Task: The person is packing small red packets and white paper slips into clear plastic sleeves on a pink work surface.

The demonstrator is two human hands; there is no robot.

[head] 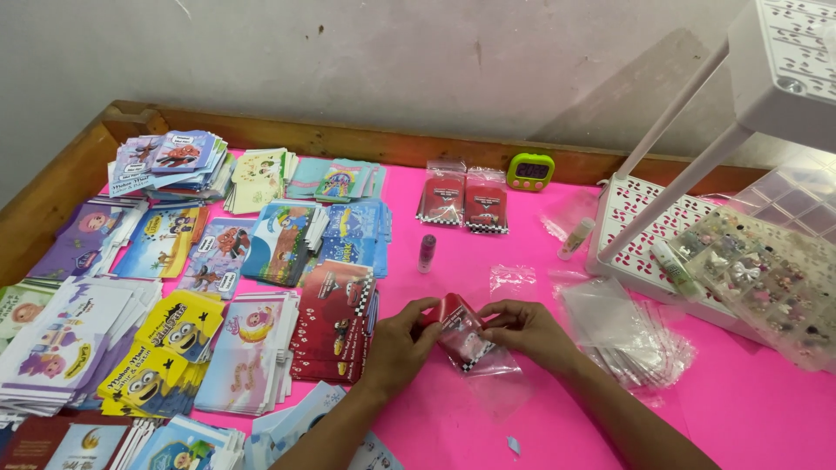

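Observation:
My left hand point(399, 341) and my right hand point(529, 333) together hold a small clear plastic bag point(473, 345) with red printed envelopes inside, low over the pink table point(749, 409). The left fingers pinch the red top end of the pack. On the other side, my right fingers grip the bag's edge. The loose lower end of the clear bag lies on the table below the hands.
Many stacks of colourful printed envelopes point(174, 287) cover the left half. Two filled red packs point(464, 199), a green timer point(530, 171), a pink tube point(427, 252), loose clear bags point(627, 335), a white lamp base point(640, 228) and a bead box point(766, 278) lie around.

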